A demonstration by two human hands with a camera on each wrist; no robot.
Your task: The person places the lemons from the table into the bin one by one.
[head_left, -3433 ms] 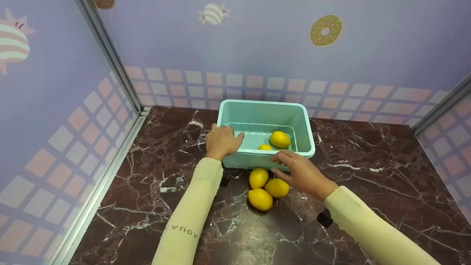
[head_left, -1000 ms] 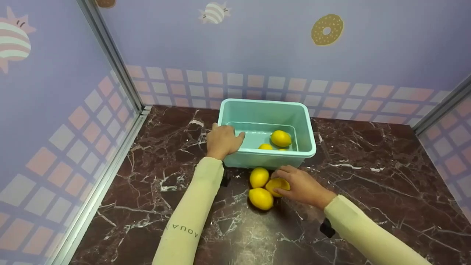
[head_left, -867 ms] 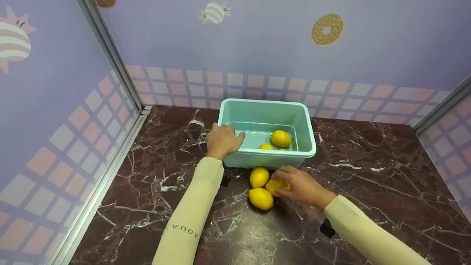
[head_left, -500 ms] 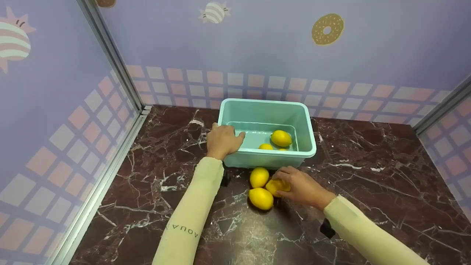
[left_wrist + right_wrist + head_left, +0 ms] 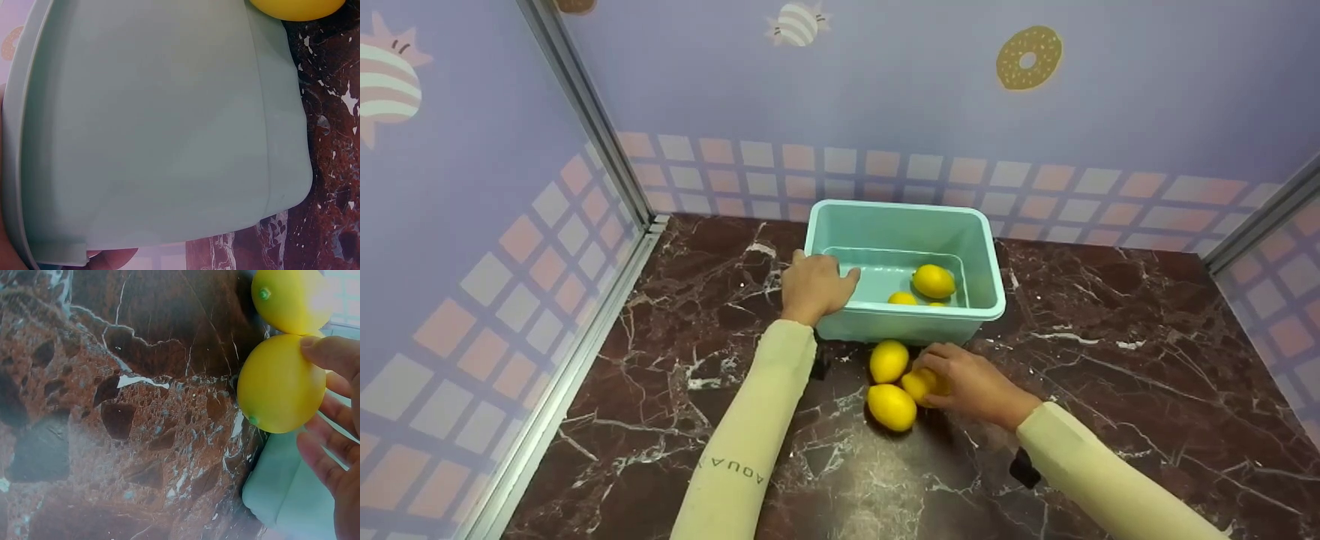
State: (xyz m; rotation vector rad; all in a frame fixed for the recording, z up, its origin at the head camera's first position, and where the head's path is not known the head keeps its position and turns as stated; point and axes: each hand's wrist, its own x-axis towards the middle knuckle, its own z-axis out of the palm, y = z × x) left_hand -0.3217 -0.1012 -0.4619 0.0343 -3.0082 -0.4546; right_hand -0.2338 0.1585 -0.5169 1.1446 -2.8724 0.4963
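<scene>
A light green plastic tub stands near the back wall with several yellow lemons inside, such as one lemon at its right. My left hand holds the tub's front left corner at the rim; its fingertips are hidden. In front of the tub, my right hand has its thumb and fingers around a lemon, which sits at table level. Two more lemons touch or nearly touch that one: an upper lemon by the tub's front wall and a lower lemon.
The tabletop is dark red marble-patterned. A patterned back wall stands close behind the tub. A left side panel with a metal track bounds the table, and another panel is at the right.
My right hand has come down from the tub's front rim to the right lemon outside and closed around it. Another lemon now shows partly inside the tub. My left hand stays on the rim.
</scene>
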